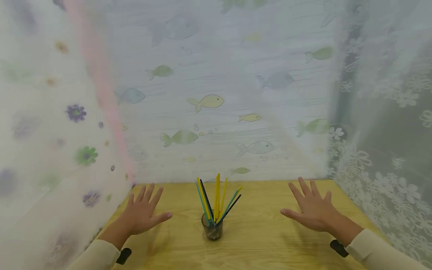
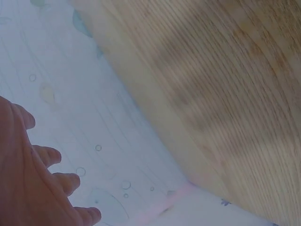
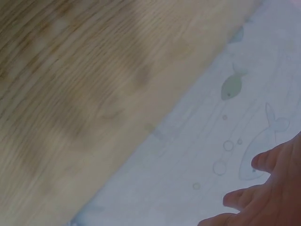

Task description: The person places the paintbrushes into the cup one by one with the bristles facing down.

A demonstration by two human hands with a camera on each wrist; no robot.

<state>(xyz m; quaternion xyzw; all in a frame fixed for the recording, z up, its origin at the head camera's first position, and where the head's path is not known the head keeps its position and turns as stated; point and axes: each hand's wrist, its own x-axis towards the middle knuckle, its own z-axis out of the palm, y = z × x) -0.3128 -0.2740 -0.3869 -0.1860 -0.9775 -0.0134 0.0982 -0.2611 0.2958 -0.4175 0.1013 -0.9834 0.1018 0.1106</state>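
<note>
A small dark see-through cup [image 1: 213, 231] stands upright on the table between the two hands. Thin yellow, teal and dark blue sticks [image 1: 217, 198] lean out of it in several directions; their lower ends are partly hidden by the cup wall. To the left of the cup, the left hand [image 1: 140, 213] is spread above the wood with its fingers apart and nothing in it. On the other side the right hand [image 1: 312, 208] is likewise spread, also holding nothing. Both wrist views show fingers held over the table edge area, apart from any object.
The light wooden table [image 1: 249, 243] ends at a whitish curtain with fish prints [image 1: 209, 101]. Flower-print sheeting [image 1: 50, 150] hangs at the left, and a sheer curtain with white flowers [image 1: 398, 187] hangs at the right. A black band piece [image 1: 339, 248] sits at the right wrist.
</note>
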